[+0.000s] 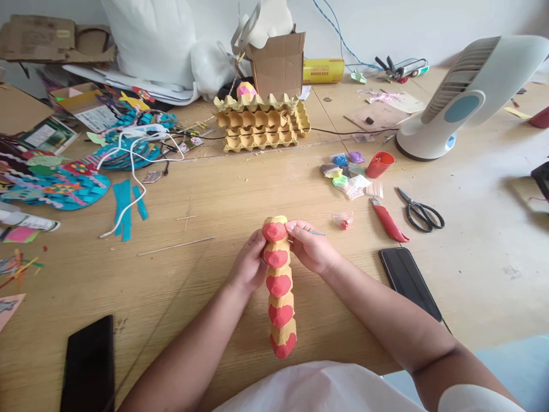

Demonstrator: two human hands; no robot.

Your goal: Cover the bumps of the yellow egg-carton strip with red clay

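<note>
A strip of yellow egg carton cups lies lengthwise in front of me, its far end between my hands. Red heart-like patches cover the tops of several cups. My left hand grips the strip's left side near the far end, thumb on top. On the right side, my right hand pinches the edge of the farthest cup beside its red patch. A thin blue stick pokes out past the right hand's fingers. A small bag with red clay-like stuff sits to the right of that hand.
Black scissors, a red-handled knife and a phone lie at the right. Behind them stand a red cup and a white fan. Stacked egg cartons are at the back; a dark tablet lies front left.
</note>
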